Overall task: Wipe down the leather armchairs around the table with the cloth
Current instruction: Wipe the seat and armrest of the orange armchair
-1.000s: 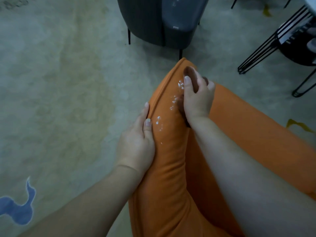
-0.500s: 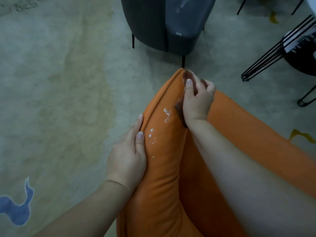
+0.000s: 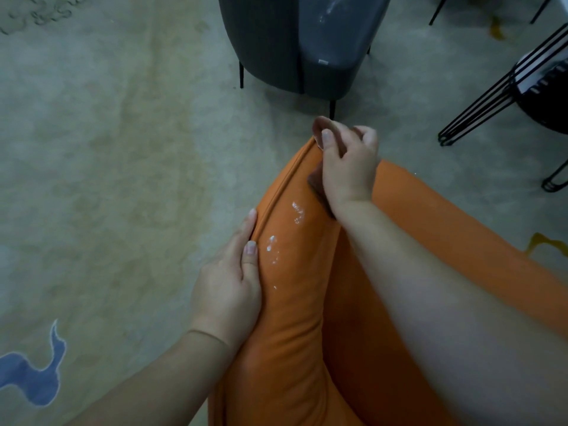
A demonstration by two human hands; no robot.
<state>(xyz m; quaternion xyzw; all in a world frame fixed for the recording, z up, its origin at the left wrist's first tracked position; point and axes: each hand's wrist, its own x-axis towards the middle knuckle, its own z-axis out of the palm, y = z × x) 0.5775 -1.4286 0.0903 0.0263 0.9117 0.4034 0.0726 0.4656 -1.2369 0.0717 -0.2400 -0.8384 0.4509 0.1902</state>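
Two bare forearms reach forward over the orange armchair, whose rounded upper edge fills the lower middle of the view and runs away from the camera. Nearest, the left hand rests against the chair's left side, its fingers straight and laid along the piped seam, thumb lying flat on the leather. Just beside that thumb, on top of the orange edge, sit white smears, with a second patch a little farther along toward the other hand. Beyond them the right hand is curled tightly around a brown cloth, pinching it at the far tip of the chair; part of the cloth sticks up past the fingers and part shows under the palm, pressed to the leather. Under everything lies a pale beige carpet, with a blue shape at the lower left. Farther off, past the orange tip, stands a dark grey armchair on thin black legs, its lighter panel marked with faint white streaks. At the far right are black wire legs of another piece of furniture.
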